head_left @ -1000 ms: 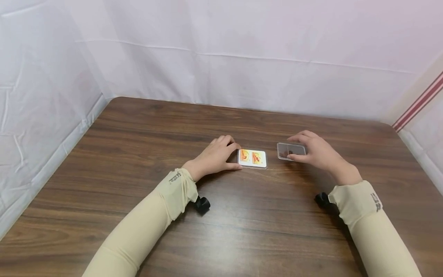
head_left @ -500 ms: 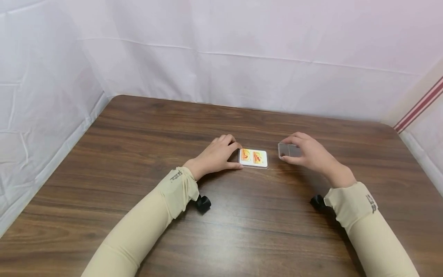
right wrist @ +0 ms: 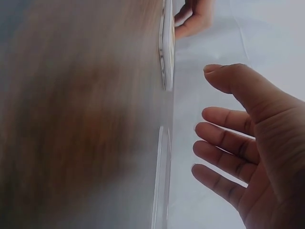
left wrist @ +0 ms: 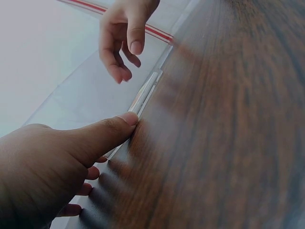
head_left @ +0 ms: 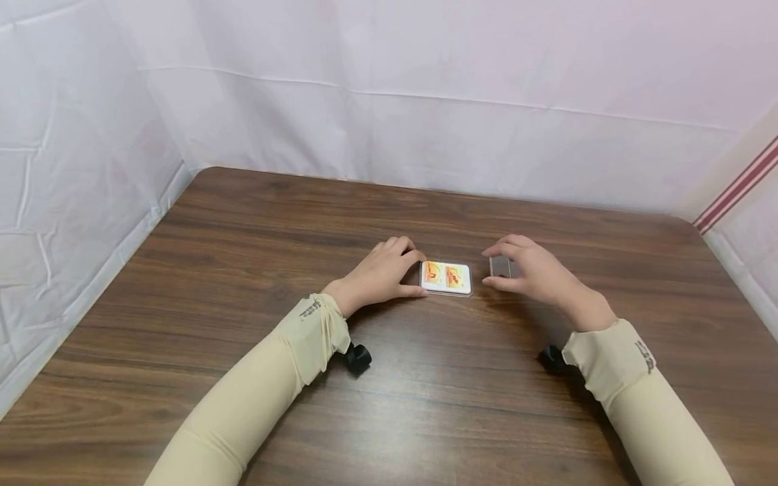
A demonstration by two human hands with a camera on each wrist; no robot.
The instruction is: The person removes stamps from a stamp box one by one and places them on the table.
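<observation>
My left hand point(head_left: 379, 273) rests on the dark brown wood-grain table point(head_left: 243, 270), a little left of its middle. Its thumb and forefinger are curled against the left short edge of the small white rectangular card case with the orange picture on top point(head_left: 446, 278); in the left wrist view my thumb tip point(left wrist: 125, 120) presses right against the case's thin edge point(left wrist: 143, 95). I cannot tell whether the other fingers touch it, since they fold under the palm. The case lies flat on the table, about at its centre.

Just to the right of it, with a narrow strip of bare wood between, lies the flat clear plastic lid point(head_left: 500, 266), also down on the table as far as I can see. My right hand point(head_left: 535, 273) hovers over that lid and hides most of it from the head camera; only its left end shows. From the right wrist view I see my right-hand fingers point(right wrist: 224, 143) spread and only gently bent, well off the lid's edge point(right wrist: 161, 176), so the hand is open and has hold of nothing. Farther along in that same view the card case point(right wrist: 167, 43) sits edge-on.

Both of my forearms wear pale beige sleeves point(head_left: 292, 351), each with a small black camera mount point(head_left: 357, 357) under the wrist. White crumpled sheeting point(head_left: 425, 101) walls the table on three sides, with a red-striped band point(head_left: 735, 182) at the far right.
</observation>
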